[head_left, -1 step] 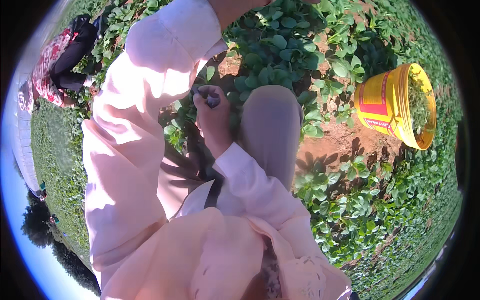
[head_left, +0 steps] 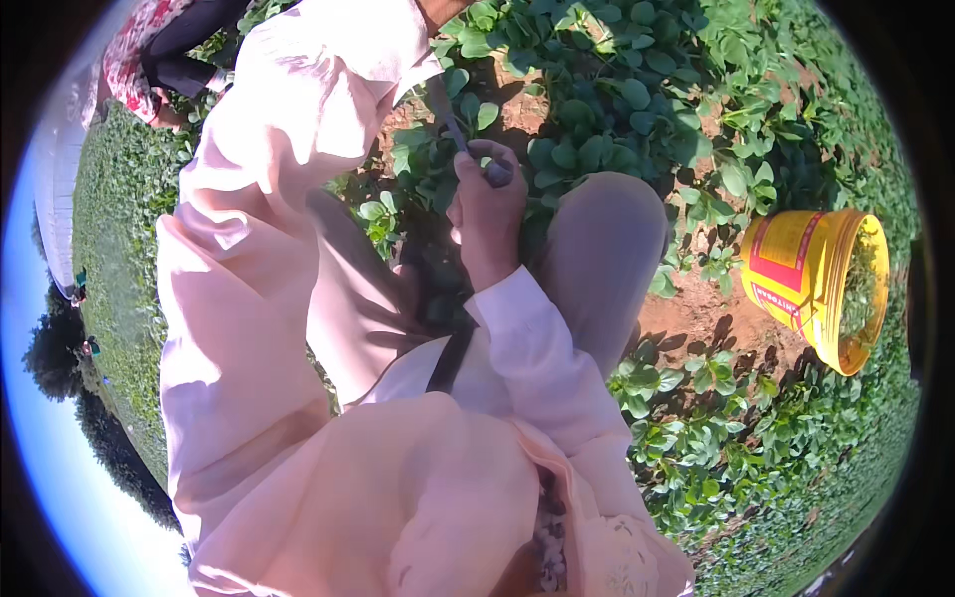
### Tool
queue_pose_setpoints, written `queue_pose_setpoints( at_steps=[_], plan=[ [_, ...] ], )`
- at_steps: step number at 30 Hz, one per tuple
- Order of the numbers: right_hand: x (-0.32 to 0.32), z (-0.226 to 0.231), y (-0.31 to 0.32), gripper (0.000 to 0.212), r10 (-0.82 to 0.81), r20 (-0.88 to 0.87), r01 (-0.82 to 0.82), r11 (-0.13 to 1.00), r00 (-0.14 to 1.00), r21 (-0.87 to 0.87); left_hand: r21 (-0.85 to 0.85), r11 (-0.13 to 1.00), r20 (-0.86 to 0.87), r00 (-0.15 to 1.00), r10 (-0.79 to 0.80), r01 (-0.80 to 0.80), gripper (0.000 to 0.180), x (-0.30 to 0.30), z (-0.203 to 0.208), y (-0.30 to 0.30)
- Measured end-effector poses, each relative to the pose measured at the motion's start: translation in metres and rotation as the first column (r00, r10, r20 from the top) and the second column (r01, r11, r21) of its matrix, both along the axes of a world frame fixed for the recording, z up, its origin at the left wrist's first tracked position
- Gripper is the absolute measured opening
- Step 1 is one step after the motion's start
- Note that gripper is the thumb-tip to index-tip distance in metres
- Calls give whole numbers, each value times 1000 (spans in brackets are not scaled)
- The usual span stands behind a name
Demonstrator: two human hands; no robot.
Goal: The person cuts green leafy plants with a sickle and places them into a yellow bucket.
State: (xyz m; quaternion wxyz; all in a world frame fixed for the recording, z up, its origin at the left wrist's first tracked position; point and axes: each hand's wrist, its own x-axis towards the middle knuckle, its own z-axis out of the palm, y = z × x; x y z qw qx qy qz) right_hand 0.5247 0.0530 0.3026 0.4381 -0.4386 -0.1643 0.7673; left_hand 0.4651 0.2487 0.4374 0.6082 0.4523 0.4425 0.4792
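Note:
My left arm, in a pale pink sleeve (head_left: 288, 149), stretches up to the top edge. Only a bit of the wrist (head_left: 444, 12) shows there; the left hand itself is beyond the picture. In front of my knees, my right hand (head_left: 489, 204) is closed around a slim grey tool (head_left: 450, 124). A flat, blade-like end runs up from the fist toward the leaves, and a rounded grey end shows inside the curled fingers. Low broad-leaved green plants (head_left: 587, 99) grow just beyond this hand.
A yellow bucket (head_left: 791, 264) with red panels lies tipped to the right, cut greens (head_left: 863, 284) inside. My bent knee (head_left: 607, 239) rises beside the right hand. Reddish soil (head_left: 686, 308) shows between plants. Another person (head_left: 164, 55) is low at the far upper left.
The view has shifted, so the bucket sits lower and farther right. My left hand has slipped out past the top edge. The grey tool in my right hand now shows more of its length.

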Motion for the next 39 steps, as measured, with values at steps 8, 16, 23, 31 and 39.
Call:
queue_pose_setpoints(
  at_steps=[8, 16, 23, 31, 39],
  plan=[
    [-68, -22, -43, 18, 250, 170, -243, 968, 953, -64, -63, 747, -331, 720, 610, -662, 11, -311, -83, -244],
    [-112, -84, -69, 14, 421, 498, -537, 837, 758, 111, -67, 656, -966, 213, 146, -752, 43, -347, -363, -405],
    [-181, -162, -64, 19, 196, 927, -919, 300, 321, 255, -130, 845, -988, -1, -152, -519, 35, -284, -377, -419],
    [-248, -226, -67, 19, 174, 952, -947, 246, 253, 207, -27, 777, -997, 78, 28, -629, 35, -319, -372, -417],
    [-282, -239, -54, 13, 314, 839, -864, 396, 445, 310, -53, 667, -953, 238, 189, -743, 58, -301, -383, -404]
  ],
)
